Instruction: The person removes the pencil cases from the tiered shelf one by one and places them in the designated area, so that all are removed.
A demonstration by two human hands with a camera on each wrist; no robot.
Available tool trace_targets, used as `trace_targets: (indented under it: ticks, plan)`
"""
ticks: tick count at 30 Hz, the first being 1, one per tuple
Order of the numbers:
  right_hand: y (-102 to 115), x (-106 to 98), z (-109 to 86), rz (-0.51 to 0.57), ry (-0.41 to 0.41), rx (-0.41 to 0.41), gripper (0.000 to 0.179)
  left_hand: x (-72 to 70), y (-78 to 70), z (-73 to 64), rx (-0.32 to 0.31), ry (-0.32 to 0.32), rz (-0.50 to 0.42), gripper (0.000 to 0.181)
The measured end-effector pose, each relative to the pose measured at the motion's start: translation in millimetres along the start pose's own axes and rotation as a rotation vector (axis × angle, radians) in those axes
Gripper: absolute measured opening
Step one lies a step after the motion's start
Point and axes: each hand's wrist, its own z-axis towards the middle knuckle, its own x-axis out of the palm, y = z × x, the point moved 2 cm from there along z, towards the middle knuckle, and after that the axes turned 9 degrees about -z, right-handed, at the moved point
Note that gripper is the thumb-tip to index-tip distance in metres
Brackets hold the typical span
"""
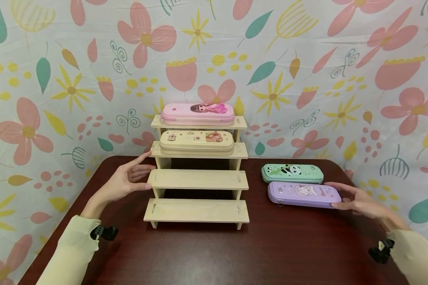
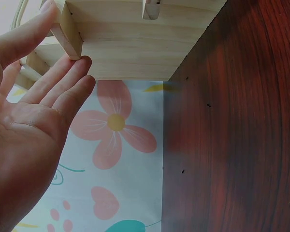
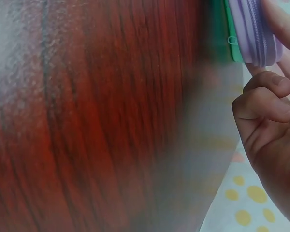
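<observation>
At the right, my right hand (image 1: 358, 204) pinches the right end of a purple pencil case (image 1: 303, 194) with a cartoon print, thumb at the front and fingers behind. In the right wrist view its zipper edge (image 3: 256, 29) shows, with other fingers curled below. Right behind it lies a green panda pencil case (image 1: 292, 173). My left hand (image 1: 119, 182) touches the left side of a four-step wooden rack (image 1: 196, 210), its fingers fairly straight. Its thumb (image 2: 26, 36) lies against the wood in the left wrist view. A cream pencil case (image 1: 196, 141) and a pink pencil case (image 1: 197, 114) rest on the two upper steps.
The rack stands on a dark red-brown table (image 1: 214, 253). Behind the table's back edge hangs a flower-patterned cloth (image 1: 214, 47), which also runs along both sides. The two lower steps are bare wood.
</observation>
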Motion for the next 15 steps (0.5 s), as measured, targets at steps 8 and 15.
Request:
trace_targets:
  ticks: [8,15]
  plan:
    - [-3.4,2.0,7.9,-0.019,-0.023,-0.028,0.076,-0.5,0.5,-0.5,-0.009,-0.005,0.007,0.101]
    - [-7.2,1.6,11.8,0.032,-0.040,-0.075,0.072,-0.6,1.5,0.2,-0.008,-0.003,-0.004,0.101]
